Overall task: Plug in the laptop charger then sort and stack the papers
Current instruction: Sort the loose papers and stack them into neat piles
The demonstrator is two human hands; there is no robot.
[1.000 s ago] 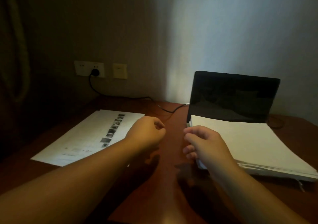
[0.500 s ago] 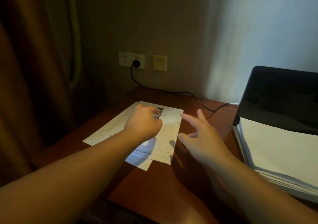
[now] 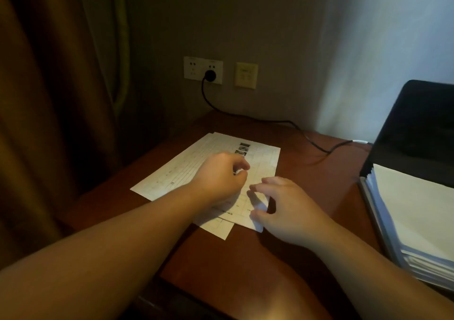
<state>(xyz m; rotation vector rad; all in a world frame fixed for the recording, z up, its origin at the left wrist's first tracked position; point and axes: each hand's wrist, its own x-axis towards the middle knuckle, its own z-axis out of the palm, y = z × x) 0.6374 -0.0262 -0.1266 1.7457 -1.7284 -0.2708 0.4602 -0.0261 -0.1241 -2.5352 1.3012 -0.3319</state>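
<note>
Head view, one frame.

Counter [image 3: 245,265]: reddish-brown wood, dimly lit, filling the lower centre of the frame.

Printed sheets [image 3: 186,169]: a few overlapping pages with tables and a column of small photos, lying flat at centre frame. One lower sheet pokes out at the near edge, askew from the ones above it.

Left hand [image 3: 218,177]: rests on the printed sheets at centre frame, forearm entering from the lower left. Fingers are curled inward with thumb and forefinger close together; whether they pinch the paper cannot be told.

Right hand [image 3: 282,204]: just right of the left hand, at the near right corner of the sheets. Fingers are bent and slightly spread, their tips on the top page; the thumb lies at the corner edge, and the paper shows between thumb and fingertips.

Charger plug [image 3: 210,75]: black, seated in the white wall socket [image 3: 203,69] at upper centre. A yellowish wall plate [image 3: 246,75] sits just right of the socket.

Cable [image 3: 282,122]: black, running from the plug down and across the back of the counter toward the laptop.

Laptop [image 3: 415,128]: lid open, screen dark, at the right edge of the frame.

Paper stack [image 3: 417,211]: thick pile of white pages lying on the laptop base, lower right.

Curtain [image 3: 56,98]: brown, hanging along the left side.
</note>
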